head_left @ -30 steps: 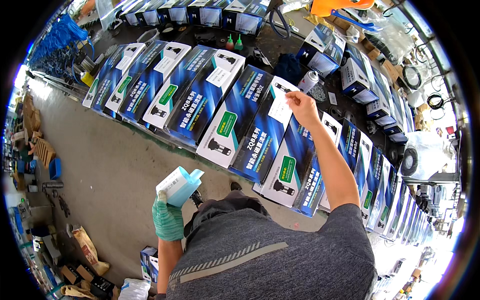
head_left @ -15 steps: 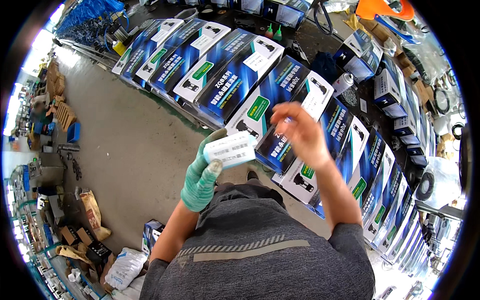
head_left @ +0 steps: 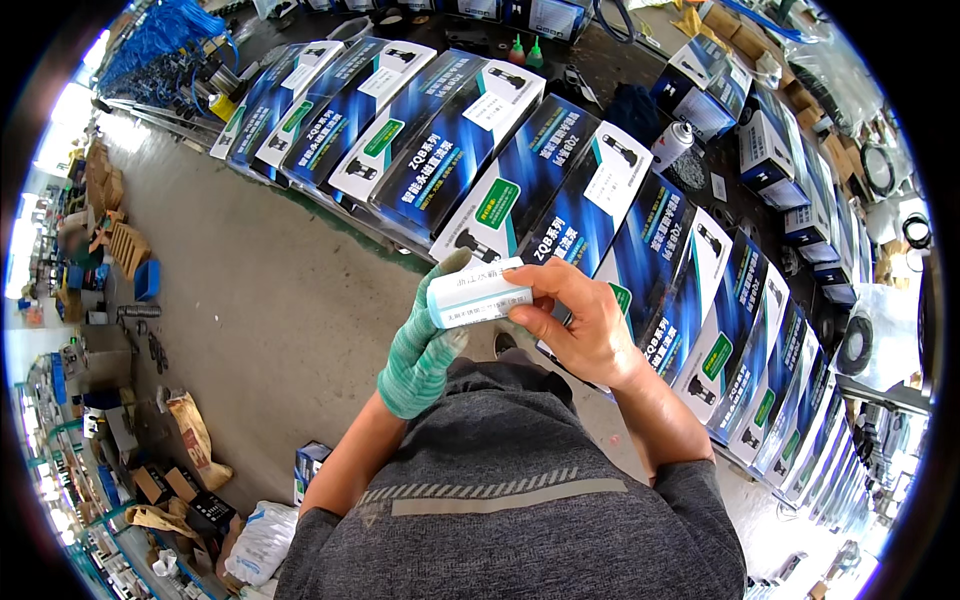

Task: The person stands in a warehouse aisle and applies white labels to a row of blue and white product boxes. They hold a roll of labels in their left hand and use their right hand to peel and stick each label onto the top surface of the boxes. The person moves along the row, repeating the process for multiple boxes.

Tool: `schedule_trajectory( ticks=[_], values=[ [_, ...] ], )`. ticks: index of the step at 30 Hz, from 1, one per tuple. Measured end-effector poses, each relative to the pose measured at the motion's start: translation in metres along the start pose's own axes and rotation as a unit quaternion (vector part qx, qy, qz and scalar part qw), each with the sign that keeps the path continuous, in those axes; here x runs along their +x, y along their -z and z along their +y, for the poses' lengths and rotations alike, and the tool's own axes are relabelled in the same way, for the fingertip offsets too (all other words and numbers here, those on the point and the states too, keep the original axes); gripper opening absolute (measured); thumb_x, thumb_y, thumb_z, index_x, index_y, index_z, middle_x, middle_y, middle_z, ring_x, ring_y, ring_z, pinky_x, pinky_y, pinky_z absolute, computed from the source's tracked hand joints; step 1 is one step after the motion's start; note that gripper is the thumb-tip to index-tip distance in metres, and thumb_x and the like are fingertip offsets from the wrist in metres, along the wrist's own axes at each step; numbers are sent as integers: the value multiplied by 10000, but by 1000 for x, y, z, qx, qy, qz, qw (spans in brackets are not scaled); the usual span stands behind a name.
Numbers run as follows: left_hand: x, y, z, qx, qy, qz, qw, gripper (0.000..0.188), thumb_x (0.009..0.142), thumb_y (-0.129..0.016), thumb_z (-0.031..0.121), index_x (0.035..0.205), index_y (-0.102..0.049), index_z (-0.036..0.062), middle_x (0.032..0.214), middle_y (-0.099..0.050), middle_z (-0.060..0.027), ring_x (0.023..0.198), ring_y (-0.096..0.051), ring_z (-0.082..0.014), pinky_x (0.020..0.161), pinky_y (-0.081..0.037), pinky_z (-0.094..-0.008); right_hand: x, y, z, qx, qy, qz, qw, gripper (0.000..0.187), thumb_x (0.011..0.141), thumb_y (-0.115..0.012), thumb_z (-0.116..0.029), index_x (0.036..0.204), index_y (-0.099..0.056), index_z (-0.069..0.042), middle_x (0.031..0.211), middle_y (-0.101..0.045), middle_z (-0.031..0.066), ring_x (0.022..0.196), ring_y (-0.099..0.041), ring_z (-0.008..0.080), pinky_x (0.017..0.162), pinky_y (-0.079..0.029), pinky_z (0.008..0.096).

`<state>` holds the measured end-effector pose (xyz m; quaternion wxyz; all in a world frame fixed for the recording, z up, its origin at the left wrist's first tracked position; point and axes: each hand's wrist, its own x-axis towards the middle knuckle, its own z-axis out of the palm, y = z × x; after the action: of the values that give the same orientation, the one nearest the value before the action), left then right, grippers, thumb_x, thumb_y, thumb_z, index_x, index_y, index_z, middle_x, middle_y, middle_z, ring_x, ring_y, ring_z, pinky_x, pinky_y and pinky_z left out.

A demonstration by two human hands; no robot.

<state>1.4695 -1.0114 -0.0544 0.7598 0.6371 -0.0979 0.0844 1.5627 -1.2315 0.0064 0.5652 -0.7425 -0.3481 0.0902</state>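
Observation:
A roll of white printed labels [head_left: 474, 292] with pale blue edges is held up in front of my body. My left hand [head_left: 418, 362], in a green knit glove with greyish fingertips, is closed around its left end. My bare right hand [head_left: 588, 326] pinches the right end between thumb and fingers, so that end is partly covered. Just beyond both hands, a row of blue, black and white cartons [head_left: 545, 225] lies along the workbench. The nearest of them carry white label stickers [head_left: 613, 188] on their upper faces.
On the dark bench [head_left: 455, 38] stand small green-capped bottles [head_left: 534, 52] and a spray can [head_left: 673, 142]. More cartons [head_left: 702, 88] line its far right. Grey floor [head_left: 260, 300] stretches left, with a white sack [head_left: 262, 540] and a blue bin [head_left: 147, 280].
My right hand has come down and left from above the cartons and now grips the label roll's right end. The roll has turned slightly in my left hand.

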Motion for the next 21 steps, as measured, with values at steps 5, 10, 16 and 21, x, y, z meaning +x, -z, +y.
schedule_trajectory(
  ticks=[5, 10, 16, 21],
  values=[
    [4, -17, 20, -159, 105, 27, 981, 612, 1033, -650, 379, 1487, -554, -21, 1594, -476, -171, 1455, -486, -277, 1216, -374, -405, -2, -2, 8, -52, 98, 17, 994, 294, 878, -816, -20, 1157, -724, -37, 994, -712, 87, 853, -686, 236, 722, -569, 359],
    [4, -13, 11, -209, 292, 87, 929, 749, 991, -644, 542, 1445, -554, -46, 1401, -639, -166, 1279, -621, -286, 1114, -480, -441, -10, -3, 20, -113, 184, 25, 976, 366, 778, -814, 75, 1097, -739, -88, 973, -696, 69, 854, -648, 278, 721, -546, 382],
    [11, -20, 3, -262, 285, 154, 909, 703, 974, -701, 469, 1433, -552, -42, 1386, -636, -168, 1276, -627, -309, 1106, -497, -457, -27, -10, 3, -125, 165, 101, 973, 368, 678, -800, 76, 994, -757, -108, 1298, -600, 150, 1180, -581, 349, 936, -544, 430],
    [11, -13, -16, -276, 280, 201, 898, 689, 1000, -685, 438, 1472, -504, -29, 1392, -630, -219, 1247, -665, -333, 1090, -554, -466, -47, 31, -14, 143, 155, 20, 977, 312, 857, -738, 91, 1087, -764, -119, 1081, -742, 93, 1130, -703, 278, 1149, -464, 510]
  ],
)
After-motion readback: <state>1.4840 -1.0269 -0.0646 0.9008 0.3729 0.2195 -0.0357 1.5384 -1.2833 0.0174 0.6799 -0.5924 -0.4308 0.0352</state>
